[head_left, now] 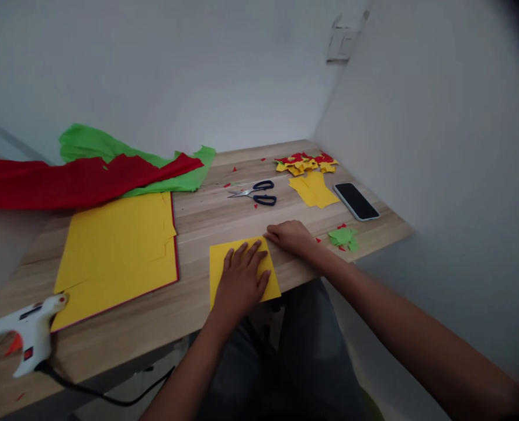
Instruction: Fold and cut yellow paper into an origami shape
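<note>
A square sheet of yellow paper (218, 263) lies at the front edge of the table, its lower edge reaching over the side. My left hand (244, 272) rests flat on it with the fingers spread. At the sheet's far right corner, my right hand (291, 237) is closed, its fingers curled and thumb and fingertip at the paper's edge. The grip on the corner is partly hidden by the fingers. Beyond the hands lie scissors (259, 192) with dark blue handles, blades slightly apart and pointing left.
Left are a large yellow sheet stack (119, 257), red crepe paper (66, 181), green crepe paper (202, 166) and a white glue gun (38, 330) with a cord. Right are cut yellow pieces (314, 190), a red and yellow scrap pile (305, 164), a phone (356, 202) and green scraps (342, 237).
</note>
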Demonstrator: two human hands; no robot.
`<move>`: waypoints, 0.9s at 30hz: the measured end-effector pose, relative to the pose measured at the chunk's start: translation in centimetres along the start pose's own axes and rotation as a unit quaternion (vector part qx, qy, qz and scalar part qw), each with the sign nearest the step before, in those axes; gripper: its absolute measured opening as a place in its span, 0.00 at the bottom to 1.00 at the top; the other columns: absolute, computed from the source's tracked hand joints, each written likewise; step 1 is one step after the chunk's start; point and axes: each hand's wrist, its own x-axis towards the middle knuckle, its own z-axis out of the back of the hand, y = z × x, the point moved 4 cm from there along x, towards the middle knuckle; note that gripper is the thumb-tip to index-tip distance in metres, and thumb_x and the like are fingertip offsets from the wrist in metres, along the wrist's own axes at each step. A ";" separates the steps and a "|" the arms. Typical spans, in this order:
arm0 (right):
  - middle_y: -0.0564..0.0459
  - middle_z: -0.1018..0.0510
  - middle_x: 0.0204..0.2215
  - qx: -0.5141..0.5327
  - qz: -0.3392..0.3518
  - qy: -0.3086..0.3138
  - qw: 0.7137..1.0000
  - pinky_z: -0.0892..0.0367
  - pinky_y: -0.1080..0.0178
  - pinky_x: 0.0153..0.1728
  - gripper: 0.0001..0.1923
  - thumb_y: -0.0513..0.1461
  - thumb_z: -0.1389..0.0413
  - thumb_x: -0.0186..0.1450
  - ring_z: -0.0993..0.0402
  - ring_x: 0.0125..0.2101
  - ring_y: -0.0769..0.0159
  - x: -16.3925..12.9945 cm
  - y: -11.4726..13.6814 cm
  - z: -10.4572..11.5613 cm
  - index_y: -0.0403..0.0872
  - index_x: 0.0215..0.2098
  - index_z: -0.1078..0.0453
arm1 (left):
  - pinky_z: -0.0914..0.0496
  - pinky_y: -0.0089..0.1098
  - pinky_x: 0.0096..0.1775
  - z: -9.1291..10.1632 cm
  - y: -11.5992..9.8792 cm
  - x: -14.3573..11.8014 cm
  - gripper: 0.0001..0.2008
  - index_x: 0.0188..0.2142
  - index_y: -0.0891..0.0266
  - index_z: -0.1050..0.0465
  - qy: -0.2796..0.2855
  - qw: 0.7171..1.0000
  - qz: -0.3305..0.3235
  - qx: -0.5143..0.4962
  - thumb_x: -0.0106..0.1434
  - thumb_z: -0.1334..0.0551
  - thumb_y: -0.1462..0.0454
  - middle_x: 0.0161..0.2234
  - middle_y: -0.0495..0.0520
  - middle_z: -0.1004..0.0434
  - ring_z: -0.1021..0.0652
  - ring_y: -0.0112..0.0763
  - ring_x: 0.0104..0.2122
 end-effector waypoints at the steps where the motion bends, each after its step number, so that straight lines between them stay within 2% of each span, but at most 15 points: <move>1: 0.46 0.17 0.39 -0.001 -0.001 0.000 1.000 0.42 0.63 0.33 0.21 0.50 0.57 0.74 0.22 0.39 0.58 0.0 0.0 0.0 0.49 0.43 0.26 | 0.46 0.55 0.64 0.0 0.0 0.0 0.20 0.59 0.55 0.35 0.000 1.000 -0.001 0.000 0.70 0.46 0.55 0.68 0.48 0.40 0.40 0.48 0.66; 14: 0.45 0.17 0.41 0.011 0.012 0.011 1.000 0.39 0.63 0.37 0.21 0.50 0.57 0.74 0.22 0.41 0.58 0.2 -0.2 0.1 0.50 0.45 0.26 | 0.45 0.55 0.64 0.2 0.0 0.1 0.20 0.59 0.55 0.34 -0.003 1.000 -0.008 0.011 0.70 0.46 0.57 0.67 0.50 0.39 0.39 0.48 0.66; 27: 0.45 0.17 0.40 0.012 0.012 -0.001 1.000 0.40 0.63 0.35 0.20 0.49 0.57 0.74 0.22 0.40 0.58 -0.1 0.2 0.3 0.49 0.45 0.26 | 0.46 0.54 0.64 0.1 0.1 0.2 0.19 0.58 0.54 0.35 0.002 1.000 -0.005 0.001 0.70 0.46 0.56 0.67 0.51 0.39 0.40 0.47 0.66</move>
